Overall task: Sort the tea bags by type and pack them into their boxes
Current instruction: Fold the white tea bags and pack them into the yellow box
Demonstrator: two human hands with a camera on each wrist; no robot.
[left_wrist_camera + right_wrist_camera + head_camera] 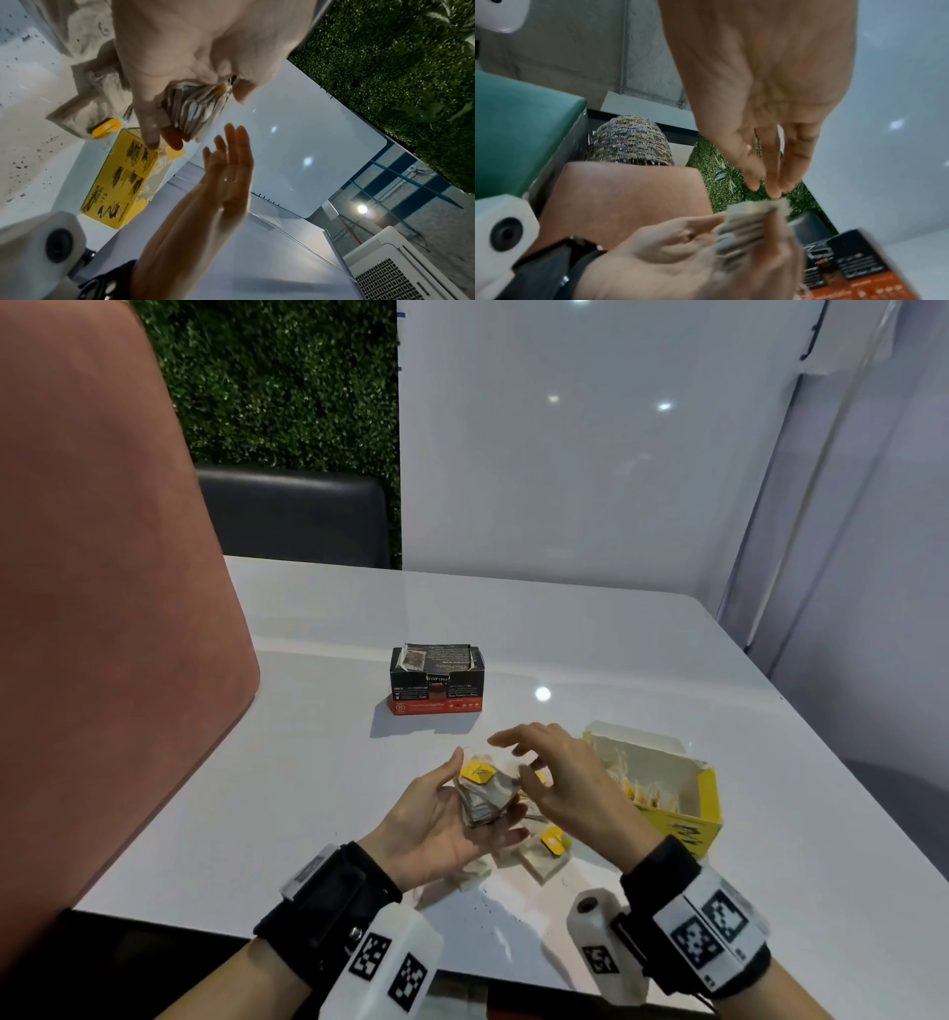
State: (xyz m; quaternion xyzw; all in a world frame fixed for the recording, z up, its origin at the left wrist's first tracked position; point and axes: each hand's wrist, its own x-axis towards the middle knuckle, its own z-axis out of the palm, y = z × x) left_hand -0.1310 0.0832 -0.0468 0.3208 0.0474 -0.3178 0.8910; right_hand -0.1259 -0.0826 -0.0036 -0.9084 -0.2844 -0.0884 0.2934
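The yellow box (683,806) stands open at the right, with tea bags and strings inside. The black and orange box (436,679) stands farther back, well apart, flaps up; some bags show at its top. The left hand (441,819) holds a stack of tea bags (482,796), fingers curled round it. The right hand (560,778) hovers just beside, fingers straight. Loose bags (547,852) lie near the front edge of the white table (318,762), which is bare toward the left.

A stack of tea bags (482,793) with a yellow tag on top sits in the left hand (436,824). Loose bags (544,855) lie beneath the hands. The open yellow box (667,788) stands just past the right hand (560,778); the black-and-orange box (436,680) sits beyond both.
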